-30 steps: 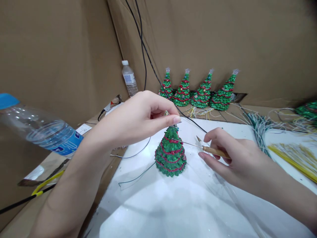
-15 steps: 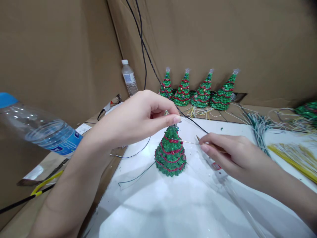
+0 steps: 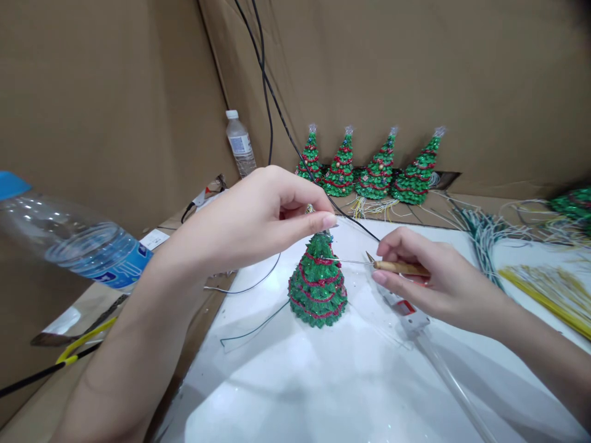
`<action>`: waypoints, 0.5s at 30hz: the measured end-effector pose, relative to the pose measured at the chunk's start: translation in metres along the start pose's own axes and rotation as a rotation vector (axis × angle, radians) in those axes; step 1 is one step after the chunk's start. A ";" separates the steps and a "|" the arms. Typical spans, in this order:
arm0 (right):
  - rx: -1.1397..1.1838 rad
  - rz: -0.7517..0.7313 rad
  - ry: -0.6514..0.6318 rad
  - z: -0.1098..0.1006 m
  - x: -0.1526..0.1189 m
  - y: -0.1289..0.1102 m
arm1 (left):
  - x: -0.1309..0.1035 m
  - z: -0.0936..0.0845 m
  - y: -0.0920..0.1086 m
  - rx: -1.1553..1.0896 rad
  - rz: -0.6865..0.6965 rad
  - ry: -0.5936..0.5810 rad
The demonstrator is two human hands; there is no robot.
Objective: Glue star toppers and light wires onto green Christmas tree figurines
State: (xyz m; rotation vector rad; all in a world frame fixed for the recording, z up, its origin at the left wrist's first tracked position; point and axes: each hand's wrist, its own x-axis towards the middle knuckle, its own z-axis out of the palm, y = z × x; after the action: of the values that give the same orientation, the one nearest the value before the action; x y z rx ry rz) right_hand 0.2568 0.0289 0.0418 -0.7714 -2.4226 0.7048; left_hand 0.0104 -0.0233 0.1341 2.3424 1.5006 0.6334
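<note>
A small green tree with red garlands (image 3: 318, 286) stands upright on the white board. My left hand (image 3: 281, 212) pinches its tip between thumb and fingers. In my right hand (image 3: 410, 271) is a thin metal needle with a wooden handle (image 3: 399, 267), its shaft reaching left to the upper part of the tree. The needle's far end is hard to make out against the branches. Another pointed tip shows just behind the handle. A green wire (image 3: 256, 329) sticks out from the tree's left side onto the board.
Several finished-looking trees (image 3: 339, 169) stand at the back. Wire bundles (image 3: 487, 240) and yellow-white wires (image 3: 549, 295) lie right. A glue gun (image 3: 409, 314) lies near my right hand. Bottles (image 3: 111, 255) (image 3: 241, 144) stand left; a black cable (image 3: 286, 129) hangs across.
The fingers of my right hand have lifted and loosened, baring the wooden handle between finger and thumb. My left hand and the tree have stayed in place.
</note>
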 end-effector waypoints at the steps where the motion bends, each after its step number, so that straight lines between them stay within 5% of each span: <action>1: 0.031 0.010 0.003 0.000 0.000 0.000 | 0.000 0.000 0.000 0.002 0.001 -0.002; 15: -0.059 -0.061 0.060 -0.003 0.002 0.005 | 0.001 0.000 0.002 0.002 0.011 0.016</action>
State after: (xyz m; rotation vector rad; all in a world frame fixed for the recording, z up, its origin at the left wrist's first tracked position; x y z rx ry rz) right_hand 0.2587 0.0346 0.0420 -0.7278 -2.4118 0.5804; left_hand 0.0124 -0.0237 0.1351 2.3542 1.4973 0.6546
